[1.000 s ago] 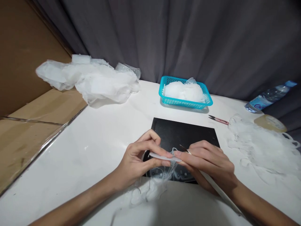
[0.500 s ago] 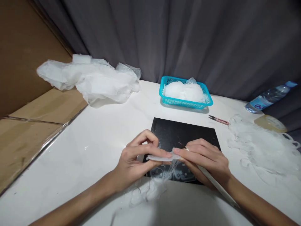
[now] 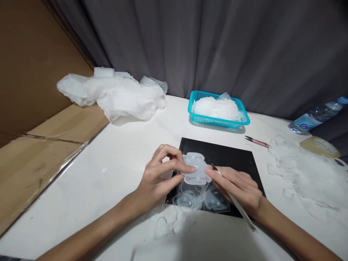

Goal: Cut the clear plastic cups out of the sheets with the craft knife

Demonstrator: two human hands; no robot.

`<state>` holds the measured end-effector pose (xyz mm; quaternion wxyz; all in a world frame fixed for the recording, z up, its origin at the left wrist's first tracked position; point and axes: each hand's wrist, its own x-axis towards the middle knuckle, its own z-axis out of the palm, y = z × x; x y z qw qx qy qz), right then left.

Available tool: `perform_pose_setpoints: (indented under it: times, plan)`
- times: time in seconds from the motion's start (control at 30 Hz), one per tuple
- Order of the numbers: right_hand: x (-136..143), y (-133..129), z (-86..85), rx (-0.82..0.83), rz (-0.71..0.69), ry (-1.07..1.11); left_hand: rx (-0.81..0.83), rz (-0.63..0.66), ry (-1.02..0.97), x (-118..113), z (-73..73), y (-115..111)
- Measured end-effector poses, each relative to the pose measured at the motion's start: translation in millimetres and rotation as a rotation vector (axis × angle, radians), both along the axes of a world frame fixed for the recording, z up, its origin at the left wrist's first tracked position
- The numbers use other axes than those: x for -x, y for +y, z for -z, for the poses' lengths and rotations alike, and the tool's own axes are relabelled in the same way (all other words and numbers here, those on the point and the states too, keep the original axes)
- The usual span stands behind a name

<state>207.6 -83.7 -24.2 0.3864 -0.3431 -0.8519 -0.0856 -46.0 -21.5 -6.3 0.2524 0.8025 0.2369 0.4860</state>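
A translucent white, scallop-edged piece of soft plastic or silicone (image 3: pixel 199 168) is held face-up above a black mat (image 3: pixel 225 150). My left hand (image 3: pixel 163 172) is closed on its left side, fingers on top and thumb below. My right hand (image 3: pixel 239 183) is closed around a slim white-handled tool (image 3: pixel 241 210) with a dark pointed tip; its exact kind is unclear. The right thumb and fingertips also touch the piece's right edge. Beneath, similar translucent pieces (image 3: pixel 217 199) lie on the mat, with thin clear trimmings (image 3: pixel 179 219) spilling over its front edge.
A blue basket (image 3: pixel 220 123) of white pieces stands behind the mat. Small thread snips (image 3: pixel 257 141), a heap of clear scraps (image 3: pixel 310 177), a tape roll (image 3: pixel 319 146) and a water bottle (image 3: pixel 315 117) are at right. Plastic bags (image 3: pixel 130 98) and cardboard (image 3: pixel 62 127) are at left.
The piece has turned from edge-on to showing its broad face, and sits slightly higher. Both hands still grip it, and the tool stays in the right hand. The view has shifted slightly.
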Motion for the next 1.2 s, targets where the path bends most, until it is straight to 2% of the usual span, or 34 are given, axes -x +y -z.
perform_pose_setpoints:
  times: [0.1, 0.2, 0.3, 0.47, 0.73, 0.83, 0.9, 1.0, 1.03, 1.1, 1.13, 1.2]
  plan:
    - [3.2, 10.8, 9.6, 0.017, -0.032, 0.073, -0.093, -0.040, 0.033, -0.1, -2.8, -2.2]
    - [4.8, 15.3, 14.2, 0.113, -0.069, 0.102, -0.138, -0.077, 0.073, -0.7, -3.3, -4.4]
    - [6.2, 14.2, 10.2, 0.167, -0.102, 0.117, -0.126, -0.044, 0.091, -0.6, -2.8, -5.0]
    - [9.0, 13.1, 1.6, 0.152, -0.065, 0.147, -0.107, 0.004, 0.093, 0.9, -4.8, -4.7]
    - [11.6, 14.0, 16.6, 0.264, -0.154, 0.244, -0.094, 0.028, 0.108, -2.5, -7.7, -6.0]
    - [14.9, 12.2, 14.2, 0.300, -0.163, 0.272, -0.067, 0.025, 0.117, -3.5, -4.1, -6.5]
    - [16.1, 13.9, 6.9, 0.342, -0.110, 0.339, 0.044, -0.018, 0.140, -1.8, -1.6, -5.4]
    - [11.5, 29.3, -10.3, 0.385, 0.066, 0.469, 0.363, -0.070, 0.213, 5.8, -0.8, -0.6]
    - [7.3, 39.2, -16.6, 0.377, 0.131, 0.510, 0.471, -0.022, 0.267, 9.0, -1.4, 1.4]
    - [-5.5, 66.2, -28.8, 0.333, 0.262, 0.583, 0.610, 0.210, 0.453, 14.7, -3.0, 4.8]
    - [-13.8, 82.4, -34.3, 0.314, 0.338, 0.594, 0.620, 0.327, 0.548, 16.5, -3.6, 5.7]
    - [-32.6, 116.5, -43.2, 0.297, 0.510, 0.521, 0.579, 0.463, 0.700, 17.2, -4.0, 5.9]
